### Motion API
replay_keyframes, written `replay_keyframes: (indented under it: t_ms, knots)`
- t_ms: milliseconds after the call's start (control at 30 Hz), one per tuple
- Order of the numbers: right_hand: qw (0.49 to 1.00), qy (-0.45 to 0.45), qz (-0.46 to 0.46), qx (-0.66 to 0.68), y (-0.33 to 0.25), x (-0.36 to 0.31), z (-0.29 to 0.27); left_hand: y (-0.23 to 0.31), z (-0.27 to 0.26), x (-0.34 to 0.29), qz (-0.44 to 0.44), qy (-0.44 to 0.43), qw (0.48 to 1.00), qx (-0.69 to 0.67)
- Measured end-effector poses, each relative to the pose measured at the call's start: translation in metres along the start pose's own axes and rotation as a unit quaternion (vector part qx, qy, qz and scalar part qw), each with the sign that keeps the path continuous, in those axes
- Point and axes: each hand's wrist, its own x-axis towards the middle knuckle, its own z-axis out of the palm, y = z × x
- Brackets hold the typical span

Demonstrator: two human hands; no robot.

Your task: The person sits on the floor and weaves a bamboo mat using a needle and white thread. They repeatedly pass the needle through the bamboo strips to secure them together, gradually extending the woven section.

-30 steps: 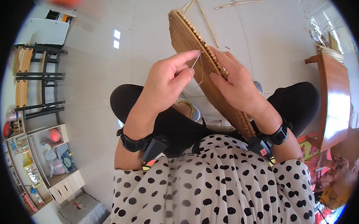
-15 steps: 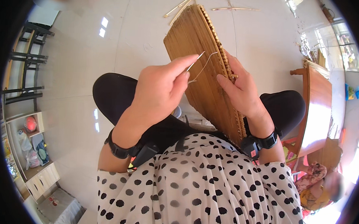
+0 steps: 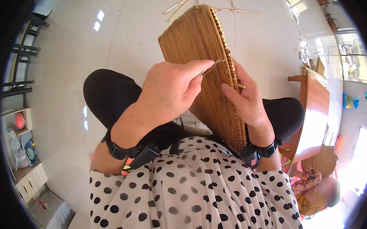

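Observation:
A stiff panel of tan plant stalks laid side by side stands tilted above my lap, its cut stalk ends lined up along the right edge. My right hand grips that edge, thumb on the near face and fingers behind. A short stalk stub sticks out beside the thumb. Between the thumb and forefinger of my left hand is a thin needle with a pale thread beside it. The needle's tip lies close to the panel's right edge; whether it enters the stalks I cannot tell.
Loose stalks lie on the tiled floor beyond the panel. A wooden table stands at the right, with another person near it. Dark stools and a shelf unit are at the left.
My left hand has moved right, bringing the needle nearer the panel's right edge. The right hand keeps its grip on the panel. The whole view has shifted slightly.

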Motion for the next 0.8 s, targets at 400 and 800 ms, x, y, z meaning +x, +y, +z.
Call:
replay_keyframes:
  t_ms: [400, 800]
  knots:
    - [1.0, -0.005, -0.012, -0.006, 0.0011, 0.0009, 0.0019, -0.0003, 0.0003, -0.0001, -0.016, -0.008, 1.0, -0.014]
    - [1.0, -0.004, -0.009, -0.007, 0.001, 0.0007, 0.0014, 0.0019, -0.0021, 0.0045, -0.009, -0.01, 1.0, 0.005]
